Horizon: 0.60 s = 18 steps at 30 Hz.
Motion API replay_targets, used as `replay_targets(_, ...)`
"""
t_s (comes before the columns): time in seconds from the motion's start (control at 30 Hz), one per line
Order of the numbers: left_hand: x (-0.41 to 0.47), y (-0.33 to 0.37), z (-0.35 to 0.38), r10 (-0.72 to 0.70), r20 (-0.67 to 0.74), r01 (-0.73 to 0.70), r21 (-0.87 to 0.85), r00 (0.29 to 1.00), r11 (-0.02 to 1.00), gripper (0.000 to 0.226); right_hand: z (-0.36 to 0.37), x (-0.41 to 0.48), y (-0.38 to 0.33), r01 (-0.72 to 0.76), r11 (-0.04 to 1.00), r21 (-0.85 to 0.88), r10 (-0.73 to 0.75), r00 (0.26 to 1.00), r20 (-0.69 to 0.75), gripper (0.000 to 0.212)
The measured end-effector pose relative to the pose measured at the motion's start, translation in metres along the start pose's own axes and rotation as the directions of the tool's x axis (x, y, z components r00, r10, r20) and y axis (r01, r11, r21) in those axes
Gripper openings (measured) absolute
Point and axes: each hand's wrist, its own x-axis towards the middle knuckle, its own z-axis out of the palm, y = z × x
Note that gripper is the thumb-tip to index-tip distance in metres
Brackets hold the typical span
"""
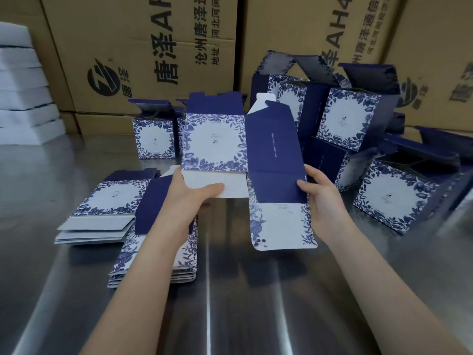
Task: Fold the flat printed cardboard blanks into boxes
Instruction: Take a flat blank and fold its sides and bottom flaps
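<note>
From my head camera, I have one flat blue-and-white floral printed cardboard blank [230, 147] lifted above the shiny steel bench [230, 290], half opened into a sleeve. My left hand [189, 193] has its grip closed on the plain white bottom flap, thumb on top and the other digits hidden beneath. My right hand [320, 198] is clenched around the navy side panel's lower edge, thumb pressing its face, with the long floral flap hanging below.

To do this step well, I judge that I should push the two held edges toward each other so the sleeve squares up along its scored creases, not across a panel. Then I would tuck the short flaps before the long one, keeping my thumbs off the print.

The stack of flat floral blanks [102, 213] lies near my left forearm. The pile of folded blue floral boxes [358, 139] sits to the right and behind, before the brown corrugated shipping cartons [153, 47].
</note>
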Motion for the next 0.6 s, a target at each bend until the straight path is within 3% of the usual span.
replay_targets(0.2,0.001,-0.003,0.003,0.102,-0.067,-0.106,-0.055,0.993,0.993,0.053,0.002,0.001,0.007,0.133,0.983,-0.126,-0.115,0.984,0.139,0.049)
replay_targets(0.33,0.000,-0.009,0.003,0.245,-0.130,-0.234,0.090,0.961,0.968,0.059,0.006,-0.002,0.012,0.153,0.972,-0.180,-0.105,0.963,0.250,0.067)
replay_targets(0.43,-0.004,-0.012,0.009,0.320,-0.142,-0.282,0.235,0.937,0.930,0.078,0.009,-0.005,0.015,0.152,0.969,-0.195,-0.097,0.959,0.265,0.082)
replay_targets(0.6,-0.009,-0.019,0.019,0.459,-0.114,-0.381,0.405,0.881,0.831,0.076,0.015,-0.007,0.013,0.109,0.984,-0.140,-0.074,0.970,0.231,0.051)
